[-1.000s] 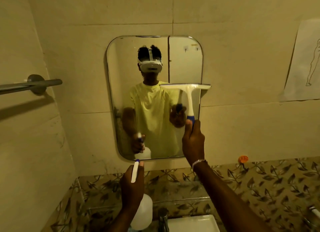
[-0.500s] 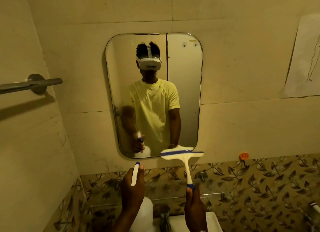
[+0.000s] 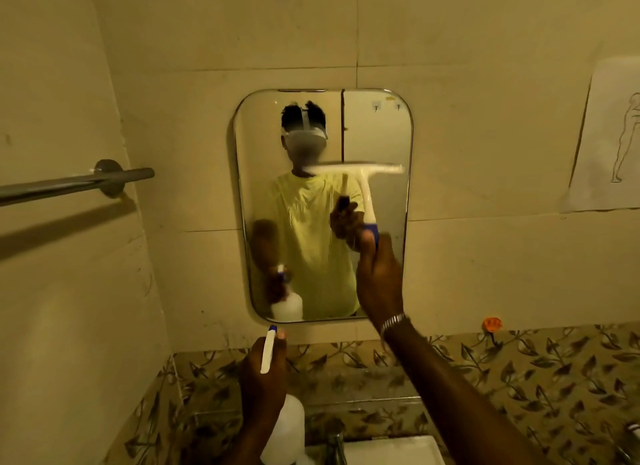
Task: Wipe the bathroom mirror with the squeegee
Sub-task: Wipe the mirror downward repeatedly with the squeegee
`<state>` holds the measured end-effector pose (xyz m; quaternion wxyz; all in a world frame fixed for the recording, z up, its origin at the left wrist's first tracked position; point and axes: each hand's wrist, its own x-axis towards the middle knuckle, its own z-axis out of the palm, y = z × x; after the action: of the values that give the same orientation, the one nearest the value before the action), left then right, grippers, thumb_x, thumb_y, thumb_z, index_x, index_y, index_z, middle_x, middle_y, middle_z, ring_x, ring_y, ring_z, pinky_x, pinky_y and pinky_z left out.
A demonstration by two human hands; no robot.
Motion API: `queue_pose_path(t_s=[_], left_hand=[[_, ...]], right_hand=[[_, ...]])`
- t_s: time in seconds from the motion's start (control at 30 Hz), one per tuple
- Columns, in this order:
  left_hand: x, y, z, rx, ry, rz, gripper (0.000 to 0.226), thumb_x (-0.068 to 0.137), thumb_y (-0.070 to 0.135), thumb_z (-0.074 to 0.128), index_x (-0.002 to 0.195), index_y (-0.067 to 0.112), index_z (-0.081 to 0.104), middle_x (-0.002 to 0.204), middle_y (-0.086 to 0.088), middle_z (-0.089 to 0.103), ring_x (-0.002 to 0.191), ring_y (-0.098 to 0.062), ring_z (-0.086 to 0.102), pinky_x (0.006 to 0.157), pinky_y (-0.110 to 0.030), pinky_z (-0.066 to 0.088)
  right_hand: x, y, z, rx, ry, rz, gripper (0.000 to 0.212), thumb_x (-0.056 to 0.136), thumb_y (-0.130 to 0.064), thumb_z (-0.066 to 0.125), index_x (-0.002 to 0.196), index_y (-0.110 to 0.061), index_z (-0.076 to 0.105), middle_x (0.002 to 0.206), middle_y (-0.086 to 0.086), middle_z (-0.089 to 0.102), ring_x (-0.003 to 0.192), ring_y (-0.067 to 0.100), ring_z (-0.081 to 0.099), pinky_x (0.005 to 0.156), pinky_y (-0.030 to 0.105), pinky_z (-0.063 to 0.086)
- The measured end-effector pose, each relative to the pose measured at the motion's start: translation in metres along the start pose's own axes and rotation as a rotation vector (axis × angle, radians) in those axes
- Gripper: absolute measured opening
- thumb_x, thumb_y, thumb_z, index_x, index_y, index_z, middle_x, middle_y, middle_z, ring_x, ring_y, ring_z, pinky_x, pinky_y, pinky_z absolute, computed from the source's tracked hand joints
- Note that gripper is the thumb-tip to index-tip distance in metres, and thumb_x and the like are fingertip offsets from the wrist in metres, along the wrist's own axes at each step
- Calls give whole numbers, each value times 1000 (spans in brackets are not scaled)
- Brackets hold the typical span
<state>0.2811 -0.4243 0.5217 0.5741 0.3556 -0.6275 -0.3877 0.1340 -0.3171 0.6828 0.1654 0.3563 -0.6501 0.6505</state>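
Head-worn view, close, facing the wall mirror (image 3: pixel 322 135).

Right hand (image 3: pixel 379 281) raised, fingers clenched, left hand (image 3: pixel 263 378) low, fingers wrapped

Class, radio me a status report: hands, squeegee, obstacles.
Right hand gripping squeegee, blade mid-mirror. Left hand holding spray bottle below. Nothing blocking the glass.

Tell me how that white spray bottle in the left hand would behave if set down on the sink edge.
The spray bottle looks like thin translucent plastic, so probably light. It is tall with a trigger head on top, so it may tip on the narrow sink rim. Its smooth sides could slip if wet.
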Motion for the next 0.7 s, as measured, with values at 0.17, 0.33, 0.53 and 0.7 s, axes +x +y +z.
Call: queue_pose_path(t_s=[0.17,0.33,0.53,0.7], left_hand=[[-1,5,-3,1,23,20,30,88,48,59,68,27,64,60,5,67,57,-9,66,50,-28,56],[0,11,-11,32,18,27,32,91,38,62,60,32,59,63,23,67,64,8,64,44,-7,44],[7,6,-19,7,46,-7,25,92,32,65,68,27,65,60,3,67,57,-14,67,51,-23,50],[11,-4,-30,20,27,49,20,93,20,66,75,14,69,61,0,67,59,-10,67,53,-19,51]], right_hand=[[81,-70,20,54,8,-30,42,104,-51,32,115,-13,50,89,9,68,74,24,68,66,44,60],[98,-99,44,100,-17,-42,45,105,-48,33,119,-8,49,84,10,69,69,25,68,63,44,61],[75,-79,70,-19,66,-77,43,105,-48,33,124,-14,50,66,-11,52,52,-1,50,38,8,30],[-2,-7,81,57,-32,31,49,104,-51,36,139,-17,43,64,-5,56,47,6,57,36,10,38]])
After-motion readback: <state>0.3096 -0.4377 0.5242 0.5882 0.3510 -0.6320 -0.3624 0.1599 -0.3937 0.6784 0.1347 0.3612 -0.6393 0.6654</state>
